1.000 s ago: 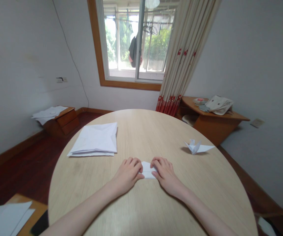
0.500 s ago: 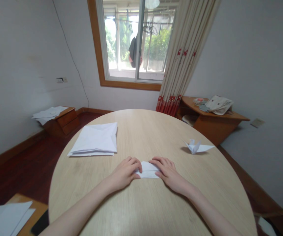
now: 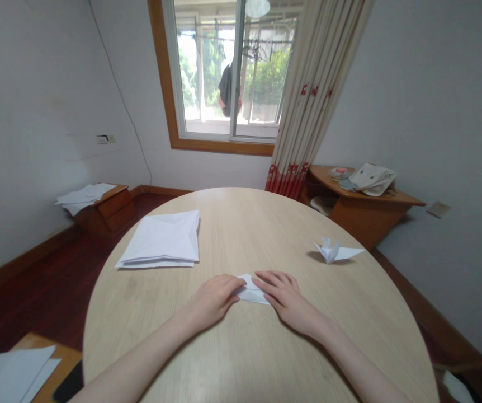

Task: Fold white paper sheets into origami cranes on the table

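A folded white paper (image 3: pixel 251 291) lies on the round light-wood table (image 3: pixel 241 218), near its front edge. My left hand (image 3: pixel 213 299) presses on its left end, and my right hand (image 3: pixel 283 298) lies across its right end with the fingers on top. Much of the paper is hidden under my fingers. Farther left on the table is a stack of white paper sheets (image 3: pixel 161 240). To the right stands a white origami crane (image 3: pixel 331 252), apart from both hands.
A wooden side table (image 3: pixel 362 207) with a cloth bag (image 3: pixel 373 179) stands at the right, beside a curtain (image 3: pixel 312 101). A low wooden cabinet (image 3: pixel 107 207) with papers (image 3: pixel 84 196) stands at the left. More paper (image 3: pixel 12 372) lies on a wooden surface at the lower left.
My hands have moved closer together over the paper. The paper has widened since the oldest frame, and now sits slightly turned, its upper left corner raised.
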`<state>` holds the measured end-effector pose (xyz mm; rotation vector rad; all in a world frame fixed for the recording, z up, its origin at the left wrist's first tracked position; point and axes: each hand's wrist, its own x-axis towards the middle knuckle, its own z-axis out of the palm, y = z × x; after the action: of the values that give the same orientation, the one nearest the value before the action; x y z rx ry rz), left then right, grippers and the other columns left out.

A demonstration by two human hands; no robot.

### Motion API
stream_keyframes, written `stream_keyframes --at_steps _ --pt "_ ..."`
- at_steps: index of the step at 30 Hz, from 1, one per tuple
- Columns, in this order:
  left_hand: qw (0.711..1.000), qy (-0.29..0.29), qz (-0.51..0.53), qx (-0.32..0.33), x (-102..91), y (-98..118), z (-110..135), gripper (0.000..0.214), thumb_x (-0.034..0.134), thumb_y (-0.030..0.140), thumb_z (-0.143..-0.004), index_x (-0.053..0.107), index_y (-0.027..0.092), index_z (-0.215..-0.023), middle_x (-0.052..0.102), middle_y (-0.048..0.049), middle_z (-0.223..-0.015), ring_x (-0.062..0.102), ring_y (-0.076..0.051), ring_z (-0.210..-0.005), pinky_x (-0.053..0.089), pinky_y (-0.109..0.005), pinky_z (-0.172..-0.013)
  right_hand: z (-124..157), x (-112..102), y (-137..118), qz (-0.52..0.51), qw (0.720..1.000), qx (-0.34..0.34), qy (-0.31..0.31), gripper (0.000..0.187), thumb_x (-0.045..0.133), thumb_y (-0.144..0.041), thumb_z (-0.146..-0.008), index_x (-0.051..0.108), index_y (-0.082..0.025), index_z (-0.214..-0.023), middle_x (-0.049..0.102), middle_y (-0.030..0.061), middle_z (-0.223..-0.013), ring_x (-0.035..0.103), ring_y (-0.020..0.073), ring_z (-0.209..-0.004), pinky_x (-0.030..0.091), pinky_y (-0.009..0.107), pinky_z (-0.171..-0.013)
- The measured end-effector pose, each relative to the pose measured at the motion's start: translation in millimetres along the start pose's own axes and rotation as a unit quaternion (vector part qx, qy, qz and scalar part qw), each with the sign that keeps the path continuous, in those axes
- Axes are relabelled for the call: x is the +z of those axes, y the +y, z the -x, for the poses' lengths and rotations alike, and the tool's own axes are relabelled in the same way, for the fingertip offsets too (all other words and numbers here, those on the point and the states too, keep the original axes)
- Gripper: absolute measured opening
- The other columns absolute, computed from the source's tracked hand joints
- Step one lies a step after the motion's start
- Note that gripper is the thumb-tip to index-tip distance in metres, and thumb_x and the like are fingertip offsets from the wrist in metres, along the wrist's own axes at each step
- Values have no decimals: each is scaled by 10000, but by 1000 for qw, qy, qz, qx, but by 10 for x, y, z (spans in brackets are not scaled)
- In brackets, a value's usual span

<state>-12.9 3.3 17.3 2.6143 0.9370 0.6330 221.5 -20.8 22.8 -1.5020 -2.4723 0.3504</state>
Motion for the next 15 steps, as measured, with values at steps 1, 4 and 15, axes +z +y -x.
stream_keyframes --at_steps 1,4,15 --pt "1000 1 -8 18 9 -2 3 266 506 141 -918 547 208 -1172 656 -56 -1109 601 -198 -996 468 -321 -862 1 -1 0 0 1000 -1 0 466 381 -166 -929 475 -341 -1351 473 37 -1419 376 237 -1296 266 504 -1061" --pt "996 -4 -55 63 21 -7 15 312 424 168 -960 553 254 -1231 655 -56 -1136 608 -199 -1019 474 -330 -867 3 -12 -6 -12 1000 -9 3 441 383 -184 -940 485 -317 -1348 477 46 -1418 378 235 -1297 275 502 -1062" --pt "989 13 -129 77 85 -70 19 320 395 224 -991 558 274 -1262 629 -66 -1208 594 -200 -1080 491 -359 -899 17 -34 -37 -73 996 -55 18 373 447 -236 -938 560 -249 -1293 516 66 -1385 420 240 -1292 327 472 -1061"
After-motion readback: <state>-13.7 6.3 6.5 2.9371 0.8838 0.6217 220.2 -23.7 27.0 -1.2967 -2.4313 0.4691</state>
